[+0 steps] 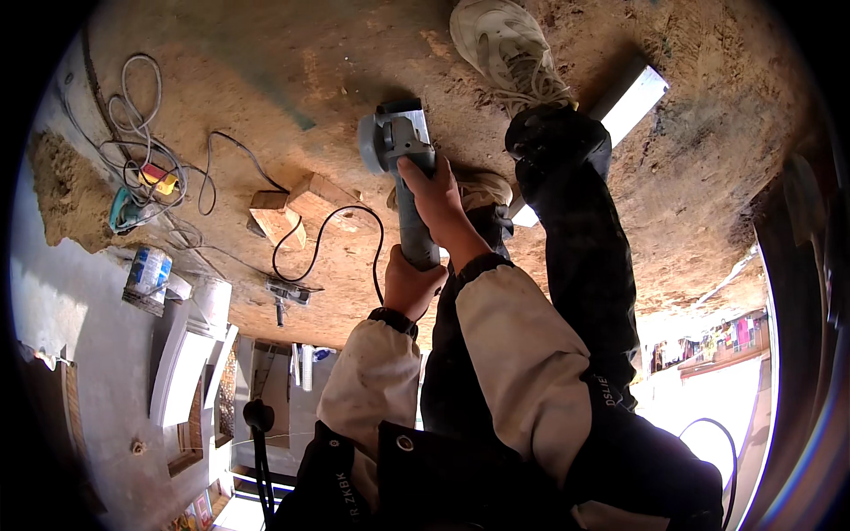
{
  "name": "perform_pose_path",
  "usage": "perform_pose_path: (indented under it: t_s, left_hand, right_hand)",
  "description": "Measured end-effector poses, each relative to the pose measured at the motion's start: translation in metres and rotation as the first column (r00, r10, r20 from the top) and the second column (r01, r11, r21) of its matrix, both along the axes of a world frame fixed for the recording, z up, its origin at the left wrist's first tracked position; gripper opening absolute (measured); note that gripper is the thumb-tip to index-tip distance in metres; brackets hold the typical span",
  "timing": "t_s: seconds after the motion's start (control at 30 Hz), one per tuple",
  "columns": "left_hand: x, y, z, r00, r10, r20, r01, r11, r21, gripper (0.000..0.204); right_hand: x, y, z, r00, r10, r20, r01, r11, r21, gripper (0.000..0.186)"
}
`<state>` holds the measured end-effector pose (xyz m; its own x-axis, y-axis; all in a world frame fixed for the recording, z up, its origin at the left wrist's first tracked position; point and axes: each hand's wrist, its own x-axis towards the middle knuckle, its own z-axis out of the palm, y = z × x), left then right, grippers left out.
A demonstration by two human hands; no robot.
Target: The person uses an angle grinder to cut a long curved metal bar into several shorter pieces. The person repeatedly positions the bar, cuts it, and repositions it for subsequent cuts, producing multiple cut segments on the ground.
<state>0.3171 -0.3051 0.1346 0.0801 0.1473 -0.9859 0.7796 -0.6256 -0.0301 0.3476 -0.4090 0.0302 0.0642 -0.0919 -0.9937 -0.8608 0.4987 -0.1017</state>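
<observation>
I hold a grey-blue angle grinder (409, 190) in both hands, its head pointing away from me above the dirt floor. My right hand (434, 196) wraps its body just behind the head, the thumb lying along the top. My left hand (413, 281) grips the rear end, where a black cord (381, 248) loops off to the left. A pale metal bar (633, 102) lies at a slant on the ground to the right, partly hidden behind my leg and apart from the grinder. Whether the disc is spinning cannot be made out.
Two wooden blocks (276, 215) sit left of the grinder. Farther left lie tangled grey cable (133, 133), a red and yellow socket block (158, 178) and a teal tool (124, 211). A can (149, 270) and another power tool (288, 294) lie nearby. My shoe (505, 49) stands ahead.
</observation>
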Motion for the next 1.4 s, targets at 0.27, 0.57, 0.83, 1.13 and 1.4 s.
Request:
perform_pose_path:
  t_s: [0.27,0.57,0.83,1.13,1.4]
  left_hand:
    - [0.016,0.005,-0.007,0.985,0.172,-0.025,-0.173,0.982,-0.069,0.037]
    - [-0.016,0.023,0.023,0.963,0.147,0.226,-0.144,0.989,-0.033,0.044]
    - [0.074,0.099,-0.044,0.856,-0.232,0.462,0.070,0.937,0.342,0.057]
    - [0.142,0.124,-0.208,0.708,-0.517,0.481,0.063,0.725,0.686,0.069]
    - [0.107,0.058,-0.156,0.441,-0.434,0.785,0.063,0.888,0.456,0.066]
  right_hand:
    - [0.018,0.005,0.000,0.999,-0.013,0.035,0.015,0.999,-0.042,0.060]
    - [0.006,0.015,0.025,0.945,-0.059,0.323,0.000,0.984,0.179,0.066]
    - [0.008,0.022,0.080,0.663,0.582,0.471,-0.626,0.776,-0.079,0.102]
    - [0.066,-0.043,0.214,0.060,0.828,0.557,-0.957,0.206,-0.203,0.063]
    - [0.045,-0.031,0.247,-0.554,0.595,0.582,-0.832,-0.373,-0.410,0.034]
